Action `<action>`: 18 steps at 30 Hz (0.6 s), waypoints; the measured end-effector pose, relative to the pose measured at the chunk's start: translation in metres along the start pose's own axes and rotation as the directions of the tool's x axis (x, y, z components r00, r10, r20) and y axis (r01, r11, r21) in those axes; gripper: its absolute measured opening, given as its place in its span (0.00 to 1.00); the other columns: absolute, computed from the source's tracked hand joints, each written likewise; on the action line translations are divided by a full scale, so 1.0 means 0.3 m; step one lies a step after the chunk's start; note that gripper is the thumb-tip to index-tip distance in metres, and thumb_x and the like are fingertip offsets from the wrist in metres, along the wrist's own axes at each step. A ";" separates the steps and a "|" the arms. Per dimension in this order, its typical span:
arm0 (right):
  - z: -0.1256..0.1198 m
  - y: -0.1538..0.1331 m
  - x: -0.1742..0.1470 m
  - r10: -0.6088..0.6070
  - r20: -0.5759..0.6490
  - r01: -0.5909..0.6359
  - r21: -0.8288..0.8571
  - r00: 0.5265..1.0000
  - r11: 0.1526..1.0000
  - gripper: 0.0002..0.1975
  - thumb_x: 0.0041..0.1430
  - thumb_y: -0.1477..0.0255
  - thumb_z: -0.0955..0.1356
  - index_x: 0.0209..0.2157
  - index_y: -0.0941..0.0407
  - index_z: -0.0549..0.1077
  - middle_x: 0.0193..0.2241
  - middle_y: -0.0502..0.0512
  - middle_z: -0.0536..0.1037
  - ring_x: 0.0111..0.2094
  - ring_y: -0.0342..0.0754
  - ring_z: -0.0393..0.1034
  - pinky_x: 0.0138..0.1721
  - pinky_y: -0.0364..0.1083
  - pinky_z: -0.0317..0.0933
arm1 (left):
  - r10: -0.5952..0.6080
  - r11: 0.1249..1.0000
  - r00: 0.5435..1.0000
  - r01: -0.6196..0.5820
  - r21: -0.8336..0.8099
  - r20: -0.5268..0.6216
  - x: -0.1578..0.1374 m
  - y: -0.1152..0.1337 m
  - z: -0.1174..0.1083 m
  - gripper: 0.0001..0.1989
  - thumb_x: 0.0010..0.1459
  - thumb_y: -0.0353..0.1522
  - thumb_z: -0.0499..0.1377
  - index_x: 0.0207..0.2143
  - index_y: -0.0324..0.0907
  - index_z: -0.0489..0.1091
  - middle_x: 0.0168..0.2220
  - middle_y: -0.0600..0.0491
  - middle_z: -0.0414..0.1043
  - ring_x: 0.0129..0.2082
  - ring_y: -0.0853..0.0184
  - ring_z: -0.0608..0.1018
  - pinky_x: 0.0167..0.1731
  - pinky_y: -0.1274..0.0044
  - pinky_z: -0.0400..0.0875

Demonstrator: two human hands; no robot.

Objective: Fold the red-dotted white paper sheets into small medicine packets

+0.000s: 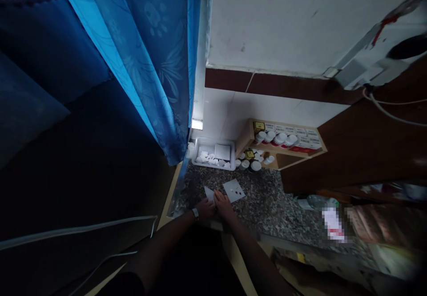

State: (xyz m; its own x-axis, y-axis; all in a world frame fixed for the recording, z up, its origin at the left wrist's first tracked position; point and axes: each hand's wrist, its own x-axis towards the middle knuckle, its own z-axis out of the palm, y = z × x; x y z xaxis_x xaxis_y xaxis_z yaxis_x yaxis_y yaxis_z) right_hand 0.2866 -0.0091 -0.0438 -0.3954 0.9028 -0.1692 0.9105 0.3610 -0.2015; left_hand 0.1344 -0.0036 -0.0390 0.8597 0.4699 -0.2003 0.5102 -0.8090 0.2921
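Note:
Both hands are together near the front edge of a speckled stone counter (267,207), on a small white sheet of paper (209,192). My left hand (205,208), with a band at the wrist, has its fingers closed on the paper's near edge. My right hand (223,203) presses on the paper's right side, its fingers bent together; they partly hide it. Just right of them lies a second white paper square (230,185) with a few small dark red and pale pills (237,192) on it.
Behind the hands stands a white plastic tray (213,141) holding small folded papers (208,157). White-capped bottles (255,166) and a wooden shelf (248,138) of bottles and boxes stand to its right. A blue curtain (156,65) hangs at left; a clear bottle (320,202) lies at right.

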 end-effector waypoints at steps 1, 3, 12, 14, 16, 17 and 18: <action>-0.004 -0.002 0.001 0.005 0.004 -0.005 -0.002 1.000 1.000 0.22 0.57 0.78 0.57 0.53 0.55 0.63 0.59 0.56 0.57 0.57 0.50 0.51 0.50 0.51 0.53 | 0.023 1.000 1.000 -0.023 0.004 -0.002 0.000 -0.001 -0.005 0.11 0.60 0.28 0.47 0.36 0.39 0.69 0.38 0.44 0.68 0.39 0.61 0.67 0.38 0.68 0.60; -0.007 -0.005 0.000 0.014 0.012 -0.014 -0.004 1.000 1.000 0.22 0.57 0.78 0.57 0.53 0.54 0.63 0.59 0.56 0.57 0.57 0.50 0.52 0.51 0.52 0.52 | 0.052 0.999 0.998 -0.052 0.013 -0.021 -0.007 -0.004 -0.019 0.09 0.59 0.28 0.49 0.35 0.39 0.69 0.37 0.44 0.67 0.39 0.61 0.67 0.36 0.69 0.61; 0.023 -0.009 -0.016 0.033 -0.021 -0.032 0.008 0.999 0.999 0.22 0.57 0.78 0.58 0.54 0.57 0.62 0.57 0.59 0.59 0.57 0.50 0.52 0.52 0.54 0.52 | 0.025 0.997 1.000 -0.025 0.073 0.001 -0.020 -0.015 -0.076 0.10 0.60 0.29 0.47 0.34 0.39 0.68 0.39 0.45 0.67 0.38 0.62 0.69 0.30 0.74 0.64; 0.024 -0.009 -0.017 0.033 -0.032 -0.033 0.008 0.999 0.999 0.21 0.57 0.78 0.58 0.53 0.57 0.62 0.58 0.59 0.59 0.57 0.51 0.53 0.52 0.54 0.52 | 0.019 0.996 1.000 -0.021 0.087 0.016 -0.014 -0.021 -0.074 0.10 0.61 0.29 0.47 0.34 0.39 0.68 0.37 0.45 0.68 0.37 0.62 0.70 0.30 0.74 0.65; 0.022 -0.009 -0.019 0.036 -0.046 -0.036 0.002 0.998 0.999 0.21 0.57 0.78 0.58 0.53 0.56 0.63 0.58 0.59 0.59 0.57 0.51 0.53 0.52 0.55 0.52 | 0.017 0.997 0.999 -0.020 0.077 0.027 -0.012 -0.027 -0.069 0.10 0.60 0.28 0.48 0.34 0.38 0.68 0.34 0.45 0.69 0.35 0.63 0.71 0.30 0.74 0.65; 0.020 -0.009 -0.021 0.035 -0.052 -0.035 -0.002 0.998 0.999 0.21 0.57 0.78 0.58 0.53 0.56 0.63 0.57 0.59 0.59 0.57 0.52 0.53 0.52 0.55 0.53 | 0.005 0.998 1.000 -0.006 0.056 0.028 -0.014 -0.030 -0.065 0.09 0.60 0.28 0.48 0.34 0.38 0.68 0.32 0.45 0.70 0.34 0.63 0.71 0.31 0.74 0.66; 0.020 -0.010 -0.022 0.033 -0.057 -0.034 -0.005 0.998 0.999 0.21 0.57 0.78 0.58 0.53 0.56 0.63 0.57 0.59 0.60 0.56 0.52 0.54 0.52 0.55 0.53 | -0.024 0.999 0.999 0.024 0.025 0.025 -0.015 -0.032 -0.062 0.09 0.59 0.28 0.49 0.34 0.38 0.69 0.31 0.46 0.70 0.33 0.64 0.72 0.31 0.74 0.66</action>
State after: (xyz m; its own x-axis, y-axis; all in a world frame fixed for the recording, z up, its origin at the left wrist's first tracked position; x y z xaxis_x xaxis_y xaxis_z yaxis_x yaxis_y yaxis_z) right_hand 0.2859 -0.0176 -0.0477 -0.3572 0.9262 -0.1207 0.9240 0.3315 -0.1904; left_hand 0.1261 0.0086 -0.0233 0.8462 0.4805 -0.2303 0.5296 -0.8061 0.2641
